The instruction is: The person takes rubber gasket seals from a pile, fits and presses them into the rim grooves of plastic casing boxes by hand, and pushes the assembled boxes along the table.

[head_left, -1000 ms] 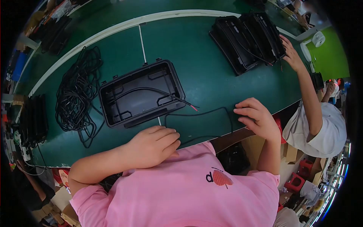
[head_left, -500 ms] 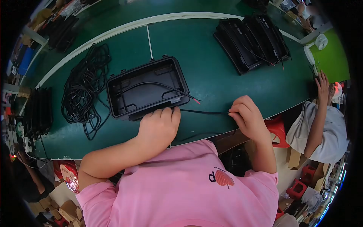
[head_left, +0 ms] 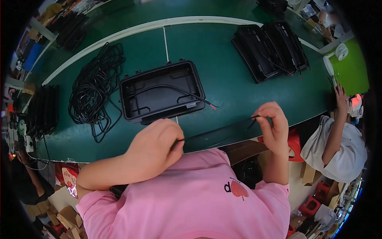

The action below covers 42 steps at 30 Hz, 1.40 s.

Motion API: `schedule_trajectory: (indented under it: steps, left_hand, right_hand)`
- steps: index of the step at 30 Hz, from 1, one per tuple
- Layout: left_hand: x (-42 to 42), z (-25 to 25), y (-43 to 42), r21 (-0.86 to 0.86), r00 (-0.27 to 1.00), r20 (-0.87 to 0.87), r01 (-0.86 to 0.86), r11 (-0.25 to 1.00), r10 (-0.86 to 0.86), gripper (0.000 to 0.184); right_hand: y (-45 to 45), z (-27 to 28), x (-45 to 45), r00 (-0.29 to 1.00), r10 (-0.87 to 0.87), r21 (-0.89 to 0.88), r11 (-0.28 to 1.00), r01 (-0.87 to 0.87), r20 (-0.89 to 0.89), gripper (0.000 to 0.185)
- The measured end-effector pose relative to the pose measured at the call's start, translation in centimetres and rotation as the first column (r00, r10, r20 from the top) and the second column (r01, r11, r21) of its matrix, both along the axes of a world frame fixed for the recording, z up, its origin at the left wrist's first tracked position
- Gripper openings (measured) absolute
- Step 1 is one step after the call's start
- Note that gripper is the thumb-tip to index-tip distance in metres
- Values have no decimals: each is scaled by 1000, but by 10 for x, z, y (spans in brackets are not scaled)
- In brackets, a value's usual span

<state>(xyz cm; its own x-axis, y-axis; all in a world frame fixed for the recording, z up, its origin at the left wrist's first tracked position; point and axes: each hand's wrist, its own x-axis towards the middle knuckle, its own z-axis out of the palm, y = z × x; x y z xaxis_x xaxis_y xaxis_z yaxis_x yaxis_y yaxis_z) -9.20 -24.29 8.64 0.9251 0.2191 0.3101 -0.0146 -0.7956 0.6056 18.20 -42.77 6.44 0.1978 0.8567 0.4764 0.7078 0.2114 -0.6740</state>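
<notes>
A thin black cable, smeared by motion, stretches between my two hands above the near table edge. My left hand is closed around one end, fingers curled in front of the box. The cable's other part is pinched between thumb and fingers of my right hand, with a short tail hanging below. Just beyond my left hand lies an open black plastic box. A black cable passes through it, its stripped end with red wire sticking out over the right rim.
A tangled black cable bundle lies left of the box. More black boxes, with wire ends showing, are at the back right. Another dark stack is at far left. A co-worker's hand rests at the right table end beside a green board.
My left hand has come away from the box's front edge, nearer my body, and turned with the cable in it. My right hand has shifted slightly right, still pinching the cable.
</notes>
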Motion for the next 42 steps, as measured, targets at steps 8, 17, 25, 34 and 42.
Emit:
schedule_trajectory:
  steps: [8, 17, 25, 34, 42]
  left_hand:
    - [-19, 47, 33, -855, 989, -96, -138, 500, 108, 9]
    - [-20, 65, 71, -873, 966, -89, -193, 447, 242, 12]
    - [-37, 58, 99, -871, 928, -107, -261, 417, 358, 13]
    - [-40, 39, 123, -841, 875, -238, -403, 362, 421, 10]
    - [-28, 7, 134, -589, 809, -365, -584, 558, 461, 18]
  right_hand:
    - [83, 1, 6, 718, 184, -21, 964, -267, -671, 5]
    - [136, 4, 6, 544, 162, -81, 916, -394, -823, 8]
    - [158, 15, -4, 488, 166, -101, 874, -475, -857, 9]
    - [169, 17, -17, 474, 86, -165, 871, -463, -876, 6]
    - [167, 13, -29, 966, 5, -209, 976, -60, -257, 7]
